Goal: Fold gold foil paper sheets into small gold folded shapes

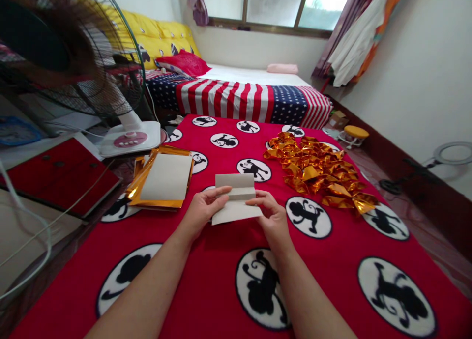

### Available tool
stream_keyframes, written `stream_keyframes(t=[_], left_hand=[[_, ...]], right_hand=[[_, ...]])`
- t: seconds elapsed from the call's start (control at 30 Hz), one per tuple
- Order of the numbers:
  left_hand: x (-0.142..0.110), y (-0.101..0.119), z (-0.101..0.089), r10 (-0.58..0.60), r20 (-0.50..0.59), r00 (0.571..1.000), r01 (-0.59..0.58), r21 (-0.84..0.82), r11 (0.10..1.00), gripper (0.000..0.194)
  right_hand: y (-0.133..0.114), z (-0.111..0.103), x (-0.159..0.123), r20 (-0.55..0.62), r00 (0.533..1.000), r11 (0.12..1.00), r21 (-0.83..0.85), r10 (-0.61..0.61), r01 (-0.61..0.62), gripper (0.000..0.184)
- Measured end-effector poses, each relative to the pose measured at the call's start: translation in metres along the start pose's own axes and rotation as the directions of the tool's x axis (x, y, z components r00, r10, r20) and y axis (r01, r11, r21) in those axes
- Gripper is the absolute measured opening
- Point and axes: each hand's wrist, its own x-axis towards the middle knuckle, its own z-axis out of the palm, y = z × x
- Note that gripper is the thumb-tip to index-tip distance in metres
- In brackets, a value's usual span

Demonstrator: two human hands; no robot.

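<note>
Between my two hands is a creased sheet of paper (236, 212), its pale grey side up, with fold lines running across it. My left hand (206, 206) pinches its left edge, thumb on top. At the right edge, my right hand (271, 213) grips it with thumb and fingers. To the left lies a stack of gold foil paper sheets (165, 178), the top one pale side up with gold edges showing beneath. On the right is a heap of folded shiny gold paper pieces (317, 169).
A red cloth with monkey prints (214, 290) covers the surface under my hands. An electric fan (129, 137) stands at the left beside a red folder-like panel (59, 169). Beyond are a bed (236, 100), a yellow stool (356, 131) and a ring-shaped stand (453, 153).
</note>
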Motion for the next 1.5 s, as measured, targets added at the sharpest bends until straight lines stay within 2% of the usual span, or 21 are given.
stream_keyframes(t=[0.07,0.17,0.3,0.47,0.67,0.8,1.0,1.17,1.27,1.4,1.5], left_hand=[[0.001,-0.001,0.001,-0.005,-0.008,1.0,0.005,-0.004,1.0,0.063],[0.002,-0.006,0.0,0.048,-0.026,0.999,-0.047,0.014,0.999,0.06],[0.004,-0.011,-0.001,0.115,-0.054,0.992,-0.107,0.133,0.985,0.052],[0.005,-0.01,0.0,0.149,-0.078,0.986,-0.123,0.273,0.954,0.049],[0.006,-0.007,-0.001,0.198,-0.037,0.979,-0.165,0.416,0.894,0.047],[0.005,-0.006,-0.001,0.199,-0.013,0.98,-0.177,0.4,0.899,0.037],[0.003,-0.006,-0.003,0.16,-0.027,0.987,-0.141,0.353,0.925,0.032],[0.002,-0.005,-0.003,0.108,0.017,0.994,-0.109,0.213,0.971,0.032],[0.003,-0.004,-0.003,0.103,-0.018,0.995,-0.096,0.224,0.97,0.029],[0.005,-0.004,-0.006,0.074,-0.078,0.994,-0.059,0.183,0.981,0.027],[0.007,-0.004,-0.01,0.038,-0.051,0.998,-0.031,0.146,0.989,0.032]], right_hand=[[0.003,0.002,-0.001,0.06,0.998,1.0,0.016,0.01,-0.011,0.012],[0.006,0.005,-0.002,0.126,0.992,1.0,0.014,0.011,-0.013,0.019],[0.007,0.006,-0.003,0.144,0.989,0.998,-0.055,0.02,-0.012,0.017],[0.009,0.004,-0.002,0.156,0.988,0.994,-0.108,-0.008,0.025,0.018],[0.014,0.005,-0.004,0.193,0.98,0.992,-0.101,-0.049,0.07,0.027],[0.013,0.005,-0.004,0.176,0.984,0.987,-0.15,-0.036,0.063,0.021],[0.008,0.005,-0.003,0.183,0.982,0.98,-0.185,-0.042,0.076,0.019],[0.011,0.006,-0.005,0.224,0.971,0.982,-0.146,-0.089,0.123,0.03],[0.013,0.006,-0.005,0.267,0.961,0.969,-0.208,-0.071,0.13,0.022],[0.011,0.004,-0.003,0.209,0.977,0.95,-0.298,-0.035,0.098,0.01],[0.007,0.004,-0.002,0.209,0.977,0.959,-0.267,-0.038,0.094,0.01]])
